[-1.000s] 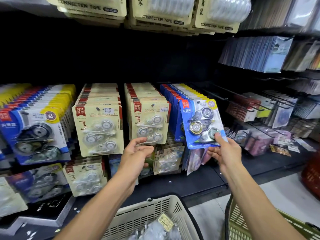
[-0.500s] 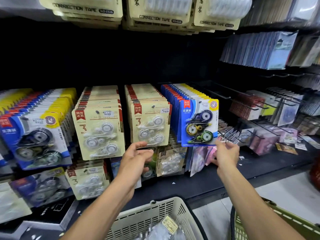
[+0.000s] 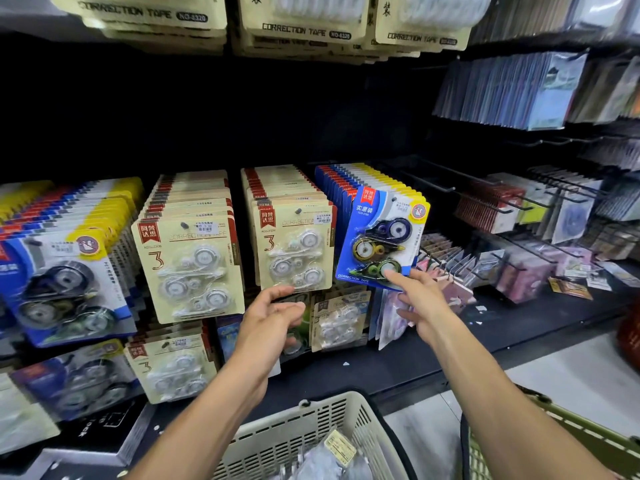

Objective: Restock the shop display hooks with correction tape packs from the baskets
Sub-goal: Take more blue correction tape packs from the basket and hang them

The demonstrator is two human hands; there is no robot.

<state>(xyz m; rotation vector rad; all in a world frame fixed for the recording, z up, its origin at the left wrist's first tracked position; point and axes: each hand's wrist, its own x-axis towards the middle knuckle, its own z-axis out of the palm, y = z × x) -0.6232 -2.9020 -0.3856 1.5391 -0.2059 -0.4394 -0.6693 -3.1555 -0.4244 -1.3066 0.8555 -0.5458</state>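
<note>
While the blue correction tape pack (image 3: 381, 237) hung at the front of its hook row, the right hand (image 3: 420, 301) touched its lower edge, fingers straight; left hand (image 3: 266, 317) below-left, fingers loosely curled, empty.

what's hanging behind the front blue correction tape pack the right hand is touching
Behind the front blue pack, a row of matching blue-and-yellow packs hangs; only their top edges show. The hook is hidden.

"CORRECTION TAPE" — on the top cream cards (image 3: 304, 19) and blue pack (image 3: 381, 237); "3" — beige packs (image 3: 188, 268).
</note>
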